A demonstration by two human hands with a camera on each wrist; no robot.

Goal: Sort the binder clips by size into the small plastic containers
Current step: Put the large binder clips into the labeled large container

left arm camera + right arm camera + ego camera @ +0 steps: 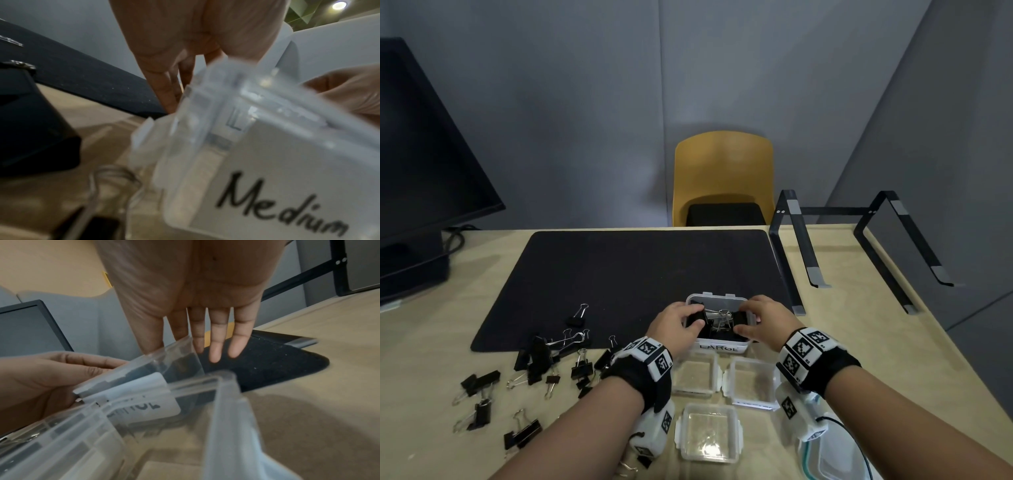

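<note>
Translucent plastic forms the square LARGE container (717, 342), which sits at the near edge of the black felt-like mat (619, 274) and holds black binder clips with wire handles (717, 320). Your left hand (676, 325) grips its left side, thumb on the rim. Your right hand (765, 320) touches its right side with fingers nearly straight. Three empty clear containers (709, 433) stand nearer you; one reads "Medium" (277, 211). Loose clips (530, 363) lie scattered to the left on the pale wooden table (859, 325). Grey walls, yellow chair (722, 171), dark monitor (421, 154) and black metal stand (876, 236) lie beyond.
</note>
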